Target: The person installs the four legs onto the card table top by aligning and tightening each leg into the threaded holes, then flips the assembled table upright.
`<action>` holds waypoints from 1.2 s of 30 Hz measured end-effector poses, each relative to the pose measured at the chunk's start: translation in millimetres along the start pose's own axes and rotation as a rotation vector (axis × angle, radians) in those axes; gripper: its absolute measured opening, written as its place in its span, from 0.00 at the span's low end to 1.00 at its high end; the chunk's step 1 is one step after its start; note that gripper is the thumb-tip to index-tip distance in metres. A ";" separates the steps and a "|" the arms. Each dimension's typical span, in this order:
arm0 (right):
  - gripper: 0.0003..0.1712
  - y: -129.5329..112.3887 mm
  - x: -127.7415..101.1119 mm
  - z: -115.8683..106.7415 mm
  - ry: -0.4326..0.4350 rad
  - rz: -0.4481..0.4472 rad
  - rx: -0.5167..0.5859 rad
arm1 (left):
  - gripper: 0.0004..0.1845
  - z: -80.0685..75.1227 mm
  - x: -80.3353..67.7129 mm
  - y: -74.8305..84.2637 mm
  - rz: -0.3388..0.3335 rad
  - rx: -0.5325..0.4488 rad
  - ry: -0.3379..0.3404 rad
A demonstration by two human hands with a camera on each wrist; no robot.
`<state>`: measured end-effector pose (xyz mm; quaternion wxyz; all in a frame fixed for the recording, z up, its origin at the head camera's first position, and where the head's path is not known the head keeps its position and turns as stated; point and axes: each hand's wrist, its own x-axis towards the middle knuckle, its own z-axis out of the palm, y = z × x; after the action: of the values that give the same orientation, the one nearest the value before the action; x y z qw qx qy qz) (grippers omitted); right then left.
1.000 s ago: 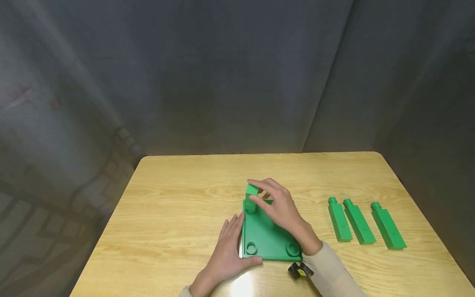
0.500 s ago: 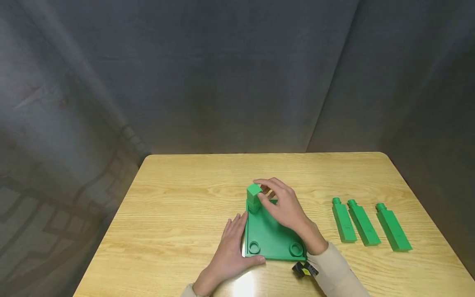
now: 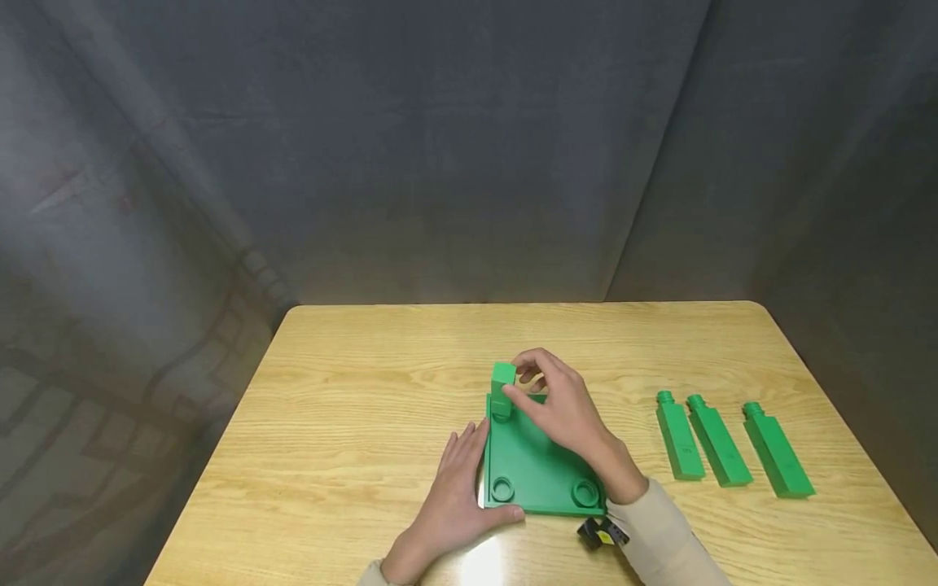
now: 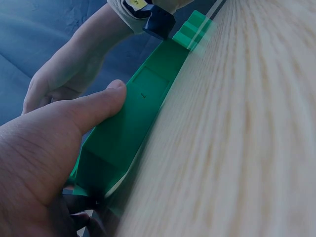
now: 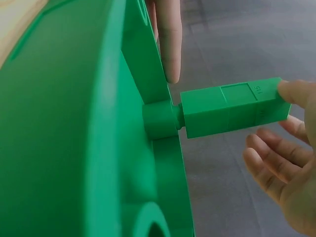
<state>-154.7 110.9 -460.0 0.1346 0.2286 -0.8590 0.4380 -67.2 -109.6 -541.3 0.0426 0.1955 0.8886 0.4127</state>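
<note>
A green square plate [image 3: 538,464] with round sockets lies flat on the wooden table. At its far left corner a green peg [image 3: 502,386] stands upright, its round end in a socket [image 5: 159,120]. My right hand [image 3: 522,381] pinches the peg's top between thumb and curled fingers; in the right wrist view a fingertip [image 5: 292,92] touches the peg [image 5: 232,106] at its end. My left hand [image 3: 458,480] lies flat on the table against the plate's left side, its thumb [image 4: 86,112] along the plate's front edge [image 4: 138,118].
Three more green pegs [image 3: 716,443] lie side by side on the table to the right of the plate. A dark grey curtain closes off the back and sides. The table's edges run close at left and right.
The peg leaned a second ago and now stands upright in the corner socket. My right hand's fingers have drawn in nearer its top. The left hand has stayed in place.
</note>
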 end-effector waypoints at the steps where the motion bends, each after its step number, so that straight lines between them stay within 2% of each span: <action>1: 0.25 0.1 -0.2 -0.2 -0.010 -0.003 -0.009 | 0.71 0.1 0.0 0.0 -0.001 0.000 0.000; 6: 0.36 -0.1 -2.0 -2.7 -0.103 -0.022 -0.009 | 0.72 0.0 0.2 0.6 -0.005 -0.010 -0.007; 10: 0.33 1.2 -3.5 -3.5 -0.179 -0.037 0.038 | 0.72 -0.5 0.1 1.4 0.001 -0.001 -0.007; 13: 0.29 1.9 -3.5 -3.0 -0.199 -0.030 0.049 | 0.72 -1.1 -0.2 1.9 -0.008 -0.007 -0.014; 18: 0.28 1.7 -2.9 -2.4 -0.156 -0.027 0.024 | 0.72 -1.1 0.0 2.1 -0.016 -0.013 -0.017; 27: 0.24 -2.1 -1.2 6.1 -0.002 0.021 -0.054 | 0.71 -0.7 0.0 0.5 -0.003 -0.002 -0.003; 31: 0.26 -3.0 -1.8 7.8 0.008 0.033 -0.069 | 0.71 -0.7 0.6 1.0 0.006 0.017 0.001; 36: 0.33 -1.9 -2.4 1.9 -0.044 -0.001 -0.018 | 0.71 -0.2 0.4 1.0 -0.001 0.019 -0.006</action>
<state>-151.8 109.1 -460.8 0.1179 0.2373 -0.8656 0.4250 -67.4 -109.0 -540.4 0.0435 0.1967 0.8925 0.4035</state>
